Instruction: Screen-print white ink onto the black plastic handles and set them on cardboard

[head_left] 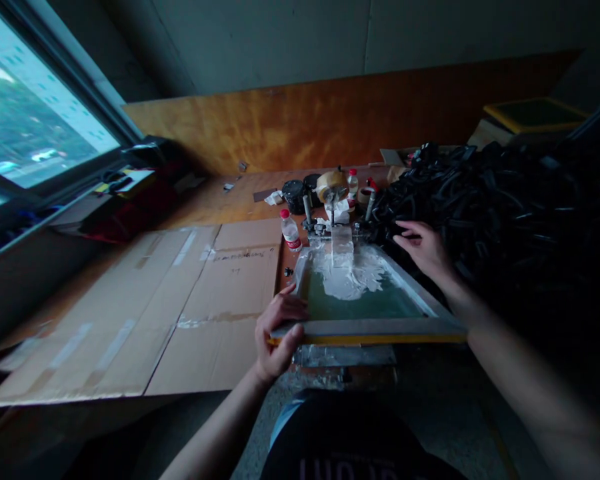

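In the head view, my left hand [280, 330] is closed around the front left corner of a screen-printing frame [375, 327]. The thumb is at the front edge and the fingers lie over the rim. White paste [350, 280] is spread over the green mesh [315, 303], toward its far side. A squeegee-like clear block [343, 247] stands in the paste near the hinge clamps [320, 229]. Right of the frame, my right hand [425, 250] is raised beside a heap of black strap-like pieces [460, 193]. Its fingers are apart, with nothing visible between them.
Flattened cardboard [205, 293] covers the table on the left. A red-capped bottle [291, 232] stands by the frame's far left corner. Behind are black tubs [293, 195], a tape roll [331, 185] and another bottle [353, 183]. A yellow-edged frame [535, 115] lies at the back right.
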